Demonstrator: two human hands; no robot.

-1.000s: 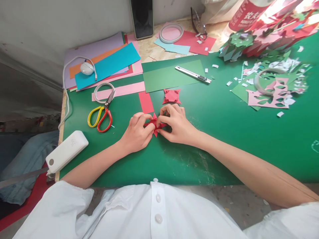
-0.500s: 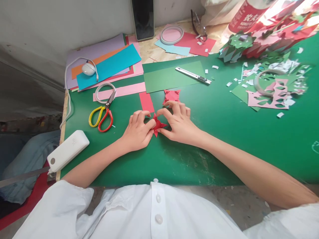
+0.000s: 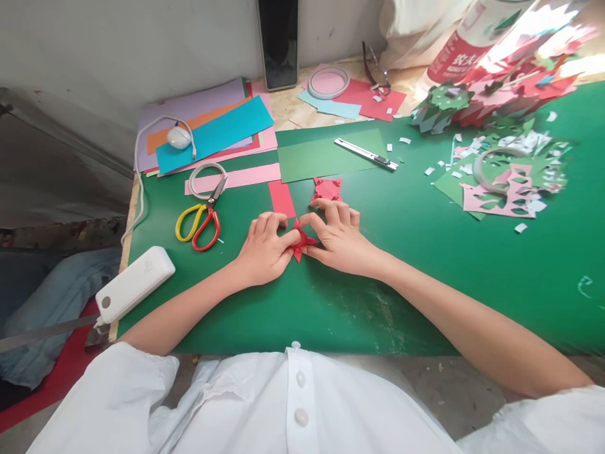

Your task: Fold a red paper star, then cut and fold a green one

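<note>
A small folded red paper piece (image 3: 301, 243) lies on the green mat (image 3: 425, 252) between my two hands. My left hand (image 3: 265, 249) pinches its left side with curled fingers. My right hand (image 3: 338, 236) pinches its right side, fingers bent over it. Just behind my right hand lies a second folded red paper shape (image 3: 327, 188). A red paper strip (image 3: 282, 198) lies beside it, behind my left hand.
Yellow-and-red scissors (image 3: 201, 221) and a tape ring (image 3: 207, 176) lie left. A white power bank (image 3: 135, 285) sits at the mat's left edge. Coloured paper sheets (image 3: 208, 129), a utility knife (image 3: 366, 153), a green sheet (image 3: 331, 154) and paper scraps with cut-outs (image 3: 501, 183) lie behind and right.
Both hands stay on the red folded piece, my fingers shifting slightly on it. The view has tilted a little, so everything sits slightly lower and to the right.
</note>
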